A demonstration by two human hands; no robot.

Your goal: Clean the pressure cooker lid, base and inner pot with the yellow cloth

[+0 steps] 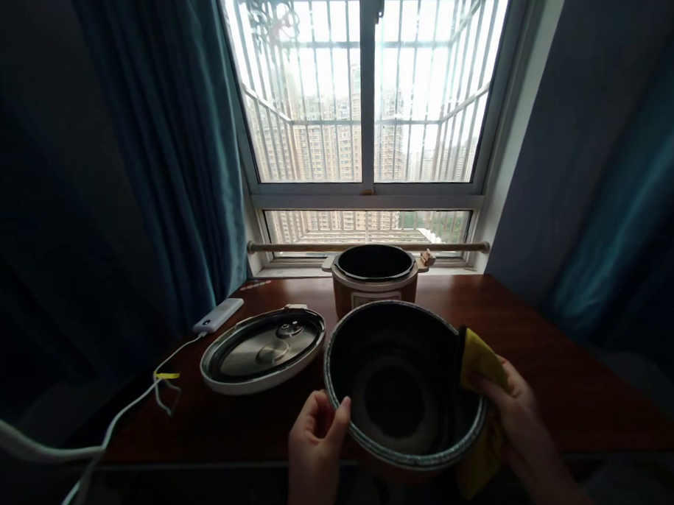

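Note:
I hold a round dark inner pot [401, 391] tilted toward me above the near edge of the wooden table [560, 349]. My left hand [315, 439] grips its near left rim, thumb over the edge. My right hand [516, 413] presses a yellow cloth [480, 360] over the pot's right rim, fingers closed on it. The cloth hangs down outside the pot wall. The pot looks empty inside.
Behind the pot stands the cooker body [374, 279], open and lidless. Its lid [263, 349] lies upside down to the left. A white power bank [218, 315] with a white cable [126, 411] sits at the table's left edge. Curtains flank the barred window [367, 99].

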